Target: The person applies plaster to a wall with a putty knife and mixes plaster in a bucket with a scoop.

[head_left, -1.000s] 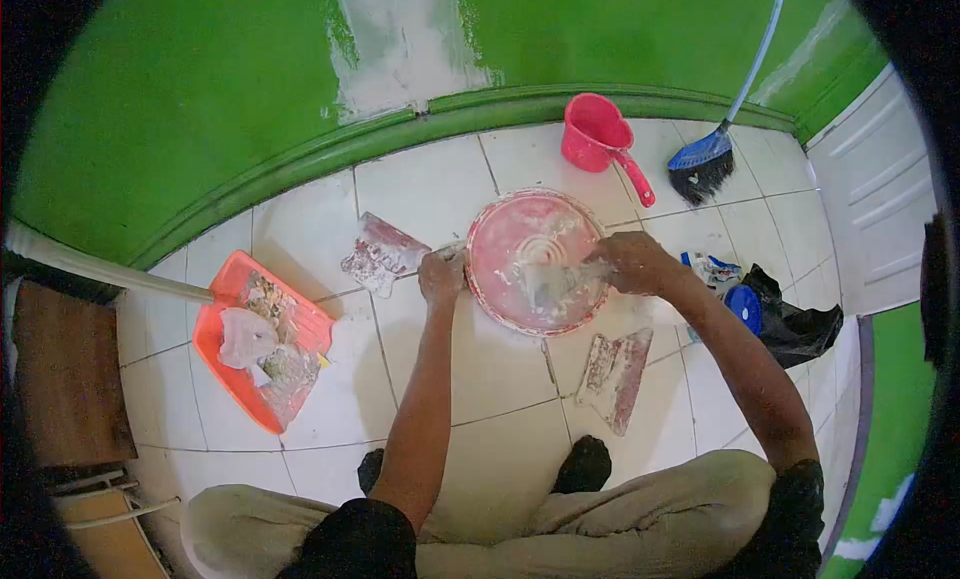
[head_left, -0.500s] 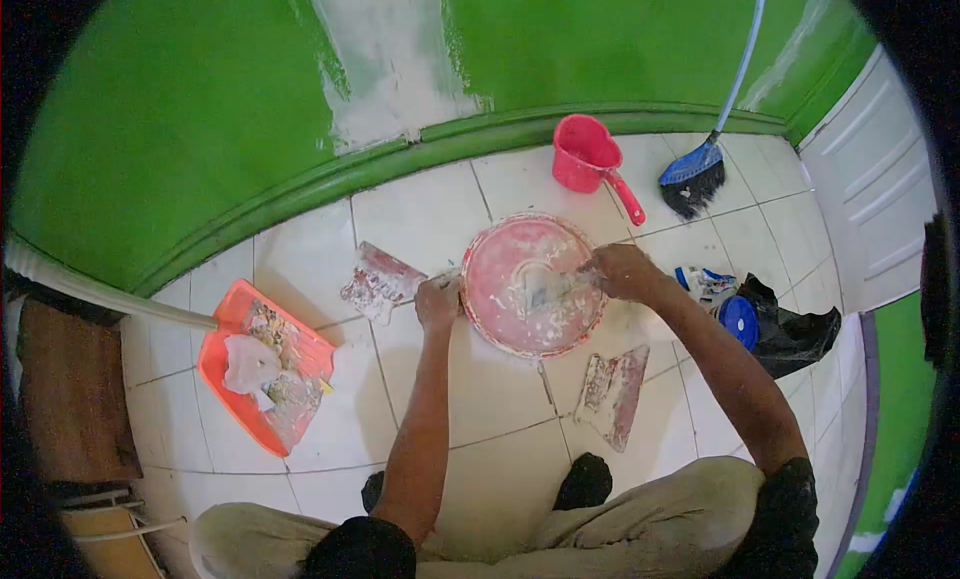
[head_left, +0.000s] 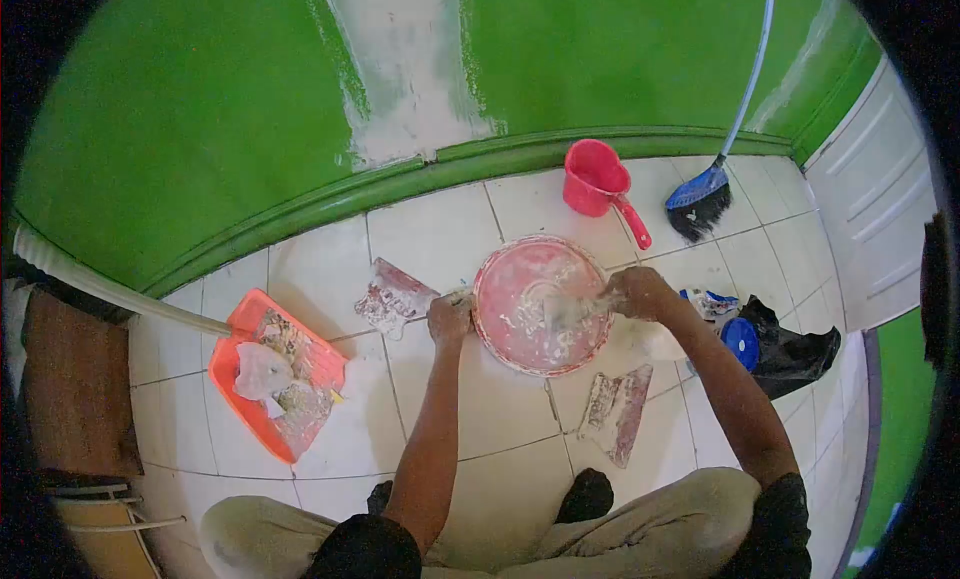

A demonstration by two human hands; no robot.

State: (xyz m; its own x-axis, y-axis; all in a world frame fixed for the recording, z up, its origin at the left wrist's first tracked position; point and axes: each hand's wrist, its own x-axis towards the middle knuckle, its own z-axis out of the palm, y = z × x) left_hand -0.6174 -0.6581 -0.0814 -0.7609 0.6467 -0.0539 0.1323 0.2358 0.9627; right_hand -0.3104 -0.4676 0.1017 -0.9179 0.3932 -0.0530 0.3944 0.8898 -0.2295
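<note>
A round pink tub point(head_left: 500, 324) smeared with whitish paste stands on the tiled floor. My right hand point(head_left: 638, 293) is closed on a scraper point(head_left: 572, 311), whose blurred blade lies over the inside of the tub. At the tub's left rim my left hand point(head_left: 449, 319) is closed; what its fingers grip, if anything, is too small to make out. A paste-covered flat spreader point(head_left: 400, 291) lies just beyond the left hand. Another spreader point(head_left: 617, 415) rests on the tiles below the tub's right side.
An orange dustpan point(head_left: 250, 419) with debris lies left. Near the green wall point(head_left: 230, 109) stand a red dipper point(head_left: 590, 194) and a blue broom point(head_left: 700, 194). A blue lid point(head_left: 739, 343) and black plastic bag point(head_left: 790, 354) are at right.
The view has shifted, so the floor things appear slightly lower and further right. The scraper in my right hand has moved within the tub. Both hands remain closed.
</note>
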